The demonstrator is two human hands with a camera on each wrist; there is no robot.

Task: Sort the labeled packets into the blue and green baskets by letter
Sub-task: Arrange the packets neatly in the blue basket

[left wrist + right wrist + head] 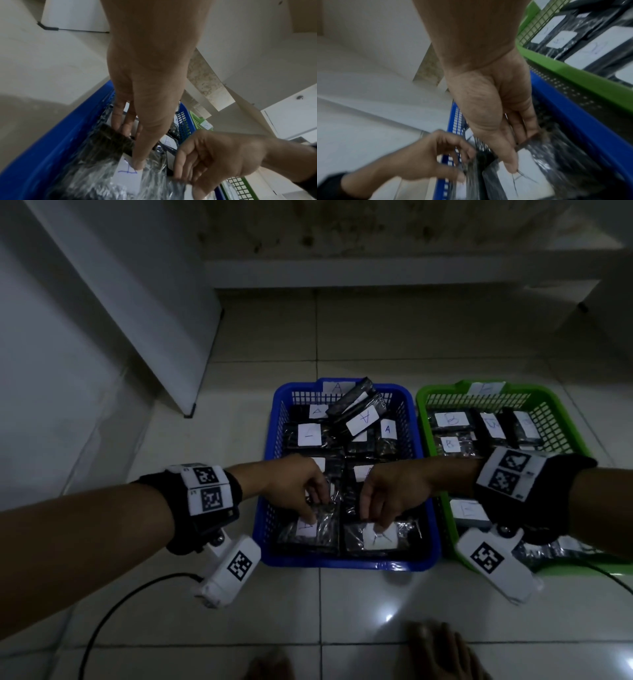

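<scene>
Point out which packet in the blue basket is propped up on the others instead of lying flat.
The unlabelled dark packet at the far end of the blue basket: it leans tilted over the far rim atop an A-labelled packet, while the rest lie flat.

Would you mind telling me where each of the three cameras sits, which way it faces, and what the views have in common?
Head: worn on the head, looking forward and down at the blue basket and green basket; both forearms, the left hand, the right hand and a foot show.
Left wrist: on the left wrist, looking along that hand at an A-labeled packet; the right hand also shows.
Right wrist: on the right wrist, looking along that hand at another packet; the left hand also shows.
Shared: all three show both hands and both baskets.
</scene>
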